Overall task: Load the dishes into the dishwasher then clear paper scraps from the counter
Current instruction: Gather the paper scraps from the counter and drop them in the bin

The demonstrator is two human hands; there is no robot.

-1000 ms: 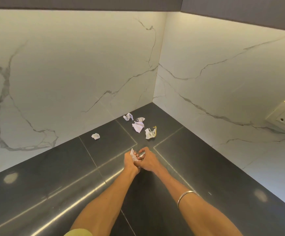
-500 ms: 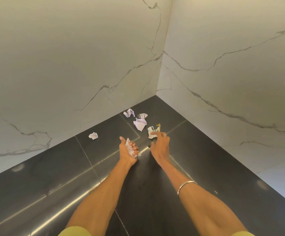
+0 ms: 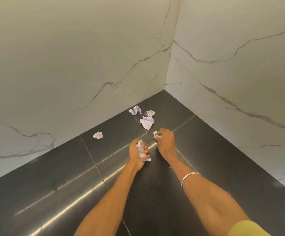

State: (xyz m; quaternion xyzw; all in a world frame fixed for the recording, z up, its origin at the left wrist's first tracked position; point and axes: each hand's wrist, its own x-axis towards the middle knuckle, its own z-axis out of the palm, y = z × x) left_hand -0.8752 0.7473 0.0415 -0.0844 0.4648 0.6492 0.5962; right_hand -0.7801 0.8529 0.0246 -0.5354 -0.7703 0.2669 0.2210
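Observation:
On the dark tiled counter (image 3: 53,176) lie crumpled white paper scraps. My left hand (image 3: 137,155) is palm up and its curled fingers hold a wad of collected scraps (image 3: 141,149). My right hand (image 3: 164,142) is palm down just to the right and pinches a small scrap (image 3: 156,134) against the counter. Three loose scraps lie farther back toward the corner: a flat folded scrap (image 3: 147,122), a grey-printed scrap (image 3: 149,113) and a twisted scrap (image 3: 135,110). A single crumpled ball (image 3: 98,135) sits apart to the left. No dishes or dishwasher are in view.
White marble-veined walls (image 3: 70,65) meet in a corner behind the scraps and bound the counter at the back and the right. A tiny white fleck (image 3: 170,167) lies on the counter beside my right wrist.
My right hand moved forward from beside my left hand and closed its fingers on the scrap nearest it. My left hand kept its wad and stayed roughly in place.

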